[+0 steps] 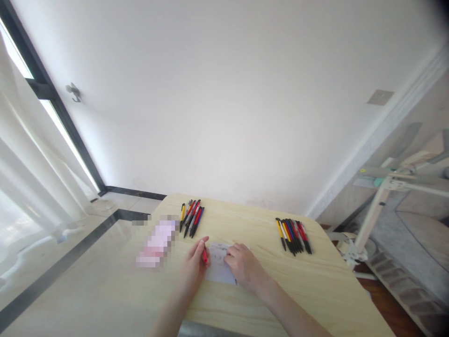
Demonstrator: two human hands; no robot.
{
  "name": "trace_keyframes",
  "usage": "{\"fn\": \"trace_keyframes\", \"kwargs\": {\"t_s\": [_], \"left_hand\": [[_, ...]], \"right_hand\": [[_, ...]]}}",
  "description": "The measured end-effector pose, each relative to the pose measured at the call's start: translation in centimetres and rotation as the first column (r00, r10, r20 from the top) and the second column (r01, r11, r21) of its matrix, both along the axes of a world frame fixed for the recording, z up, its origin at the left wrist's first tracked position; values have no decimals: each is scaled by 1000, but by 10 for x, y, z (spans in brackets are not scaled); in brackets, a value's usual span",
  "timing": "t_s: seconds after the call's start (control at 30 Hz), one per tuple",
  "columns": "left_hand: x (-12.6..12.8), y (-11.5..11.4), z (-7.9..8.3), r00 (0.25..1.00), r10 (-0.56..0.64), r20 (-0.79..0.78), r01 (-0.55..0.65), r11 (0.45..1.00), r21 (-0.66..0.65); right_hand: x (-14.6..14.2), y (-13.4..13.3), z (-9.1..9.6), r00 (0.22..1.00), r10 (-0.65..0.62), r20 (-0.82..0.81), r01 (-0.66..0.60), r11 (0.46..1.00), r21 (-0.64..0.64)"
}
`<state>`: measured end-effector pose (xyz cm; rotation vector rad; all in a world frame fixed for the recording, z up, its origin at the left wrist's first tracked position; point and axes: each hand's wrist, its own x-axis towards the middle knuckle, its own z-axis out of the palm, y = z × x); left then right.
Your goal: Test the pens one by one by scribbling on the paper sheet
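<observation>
Red pen [205, 255] sits grasped in the left hand [194, 258], by the left edge of a white sheet [218, 275], while the right hand [245, 267] curls over the sheet's right side, perhaps to steady it; from here I can't tell whether it also clasps something, though a dark tip [236, 282] shows beneath. Farther out on the pale table [245, 224], the left pens [192, 218] and right pens [293, 237] lie well apart, probably to leave the middle for the sheet.

No legible text or numbers.
</observation>
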<state>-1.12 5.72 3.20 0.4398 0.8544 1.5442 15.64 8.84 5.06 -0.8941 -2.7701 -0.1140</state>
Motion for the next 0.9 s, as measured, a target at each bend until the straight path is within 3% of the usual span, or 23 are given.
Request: {"fn": "trace_keyframes", "kwargs": {"t_s": [0.3, 0.47, 0.9], "left_hand": [[-3, 3, 3, 993, 8, 117, 3, 996, -87], [-2, 3, 2, 993, -11, 116, 19, 998, -67], [-1, 1, 5, 995, 4, 102, 2, 999, -54]], "right_hand": [[-2, -5, 13, 992, -29, -124, 24, 999, -46], [0, -8, 23, 971, -64, -230, 44, 995, -91], [-2, -16, 25, 897, -115, -428, 41, 983, -179]]}}
